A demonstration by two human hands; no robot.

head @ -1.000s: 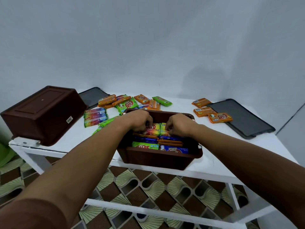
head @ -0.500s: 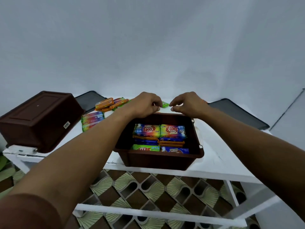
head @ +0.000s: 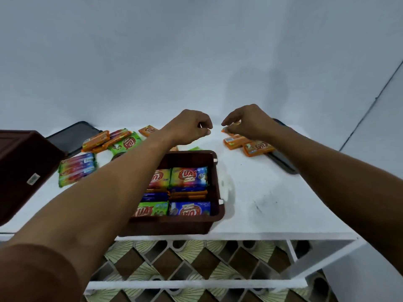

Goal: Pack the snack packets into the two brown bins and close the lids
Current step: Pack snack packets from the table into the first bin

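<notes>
Pinching orange packet (head: 226,129), right hand (head: 248,125) fingers curled; left hand (head: 189,127) fingers curled, empty, beyond open brown bin (head: 218,184).

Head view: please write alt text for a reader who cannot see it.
Two bare hands reach past an open brown bin holding snack packets on a white table. The right hand touches an orange packet; the left hand is curled, empty.

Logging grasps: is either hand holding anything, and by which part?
The right hand pinches a flat orange snack packet by its left end; the left hand, fingers curled, holds nothing.
</notes>
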